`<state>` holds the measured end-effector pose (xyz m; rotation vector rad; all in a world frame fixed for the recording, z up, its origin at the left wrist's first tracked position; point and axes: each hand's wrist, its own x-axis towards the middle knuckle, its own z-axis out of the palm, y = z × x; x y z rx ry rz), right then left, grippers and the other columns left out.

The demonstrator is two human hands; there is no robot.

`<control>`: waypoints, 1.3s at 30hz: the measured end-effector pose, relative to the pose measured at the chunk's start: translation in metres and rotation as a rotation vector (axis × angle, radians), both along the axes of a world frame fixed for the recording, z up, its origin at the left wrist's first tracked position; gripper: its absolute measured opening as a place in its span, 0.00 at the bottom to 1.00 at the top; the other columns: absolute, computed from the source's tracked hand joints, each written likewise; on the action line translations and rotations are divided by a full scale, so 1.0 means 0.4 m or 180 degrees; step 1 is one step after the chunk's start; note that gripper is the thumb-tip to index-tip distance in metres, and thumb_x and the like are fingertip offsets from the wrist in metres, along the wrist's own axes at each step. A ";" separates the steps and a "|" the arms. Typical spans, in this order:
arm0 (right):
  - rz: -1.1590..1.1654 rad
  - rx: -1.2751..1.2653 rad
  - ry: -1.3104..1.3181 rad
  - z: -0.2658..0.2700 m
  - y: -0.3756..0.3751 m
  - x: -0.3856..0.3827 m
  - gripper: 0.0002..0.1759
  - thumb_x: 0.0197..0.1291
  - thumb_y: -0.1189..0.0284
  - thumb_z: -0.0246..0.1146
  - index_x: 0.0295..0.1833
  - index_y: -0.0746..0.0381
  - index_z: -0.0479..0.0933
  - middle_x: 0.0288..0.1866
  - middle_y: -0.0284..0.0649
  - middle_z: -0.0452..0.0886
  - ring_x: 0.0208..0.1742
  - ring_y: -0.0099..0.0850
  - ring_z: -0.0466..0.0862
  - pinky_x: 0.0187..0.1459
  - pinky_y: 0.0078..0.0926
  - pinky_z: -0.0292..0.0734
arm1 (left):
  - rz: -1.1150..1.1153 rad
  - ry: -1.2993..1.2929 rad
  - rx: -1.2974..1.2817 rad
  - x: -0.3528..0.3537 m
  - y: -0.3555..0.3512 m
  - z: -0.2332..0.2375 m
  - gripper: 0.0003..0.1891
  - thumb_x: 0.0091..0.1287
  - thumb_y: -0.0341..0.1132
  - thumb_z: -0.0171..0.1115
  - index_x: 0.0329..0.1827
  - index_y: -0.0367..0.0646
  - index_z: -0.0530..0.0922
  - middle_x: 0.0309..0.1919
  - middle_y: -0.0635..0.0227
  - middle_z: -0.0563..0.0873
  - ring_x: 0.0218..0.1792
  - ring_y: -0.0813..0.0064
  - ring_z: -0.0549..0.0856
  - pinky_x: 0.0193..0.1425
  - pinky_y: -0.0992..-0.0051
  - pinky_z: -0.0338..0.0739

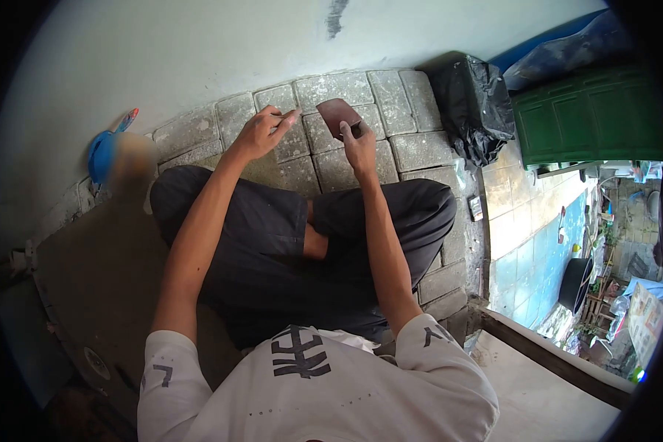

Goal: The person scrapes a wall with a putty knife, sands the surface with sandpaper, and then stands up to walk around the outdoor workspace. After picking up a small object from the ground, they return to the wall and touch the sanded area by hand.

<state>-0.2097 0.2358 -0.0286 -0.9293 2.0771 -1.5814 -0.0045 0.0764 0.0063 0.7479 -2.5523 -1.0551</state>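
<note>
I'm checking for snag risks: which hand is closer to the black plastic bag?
Right. The right hand, holding the brown sheet, is left of the black bag across some pavers; the left hand is farther left.

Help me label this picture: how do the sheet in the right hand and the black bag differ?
The sheet is reddish brown and thin; the bag is black and crumpled. The sheet is small, the bag bulky. The right hand holds the sheet; no hand touches the bag. Both are dark.
</note>
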 end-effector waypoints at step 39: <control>0.0115 0.0179 0.0040 0.008 0.020 0.021 0.18 0.61 0.65 0.69 0.45 0.71 0.80 0.37 0.56 0.85 0.39 0.50 0.85 0.43 0.42 0.78 | -0.0545 -0.0116 0.0058 0.007 0.000 -0.048 0.16 0.75 0.39 0.55 0.56 0.40 0.85 0.32 0.52 0.77 0.39 0.53 0.81 0.48 0.62 0.75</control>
